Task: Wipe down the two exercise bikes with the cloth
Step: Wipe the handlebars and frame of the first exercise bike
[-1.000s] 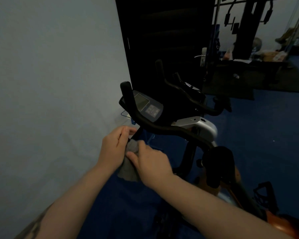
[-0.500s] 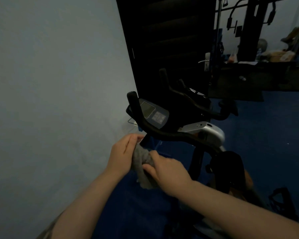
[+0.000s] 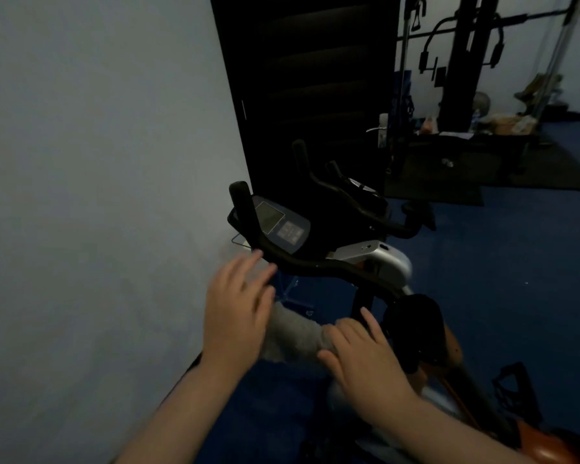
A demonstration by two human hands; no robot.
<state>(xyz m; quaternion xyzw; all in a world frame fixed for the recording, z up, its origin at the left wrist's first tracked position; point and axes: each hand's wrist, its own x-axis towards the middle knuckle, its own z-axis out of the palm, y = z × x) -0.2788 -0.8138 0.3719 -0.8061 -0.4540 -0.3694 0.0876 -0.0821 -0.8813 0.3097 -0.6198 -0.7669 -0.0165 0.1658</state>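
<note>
While my left hand (image 3: pixel 235 313) lay flat with straight fingers, my right hand (image 3: pixel 359 353) pinched the cloth (image 3: pixel 295 336), spreading it to wipe the bike (image 3: pixel 315 262).

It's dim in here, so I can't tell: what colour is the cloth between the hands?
Grey, a plain fuzzy cloth; the head view shows it best.

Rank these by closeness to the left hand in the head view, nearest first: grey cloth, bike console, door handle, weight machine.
From the left hand:
1. Grey cloth, touching it on its right.
2. Bike console, just above and beyond, behind the handlebar.
3. Door handle, farther back on the dark door's edge.
4. Weight machine, far back at upper right.
</note>
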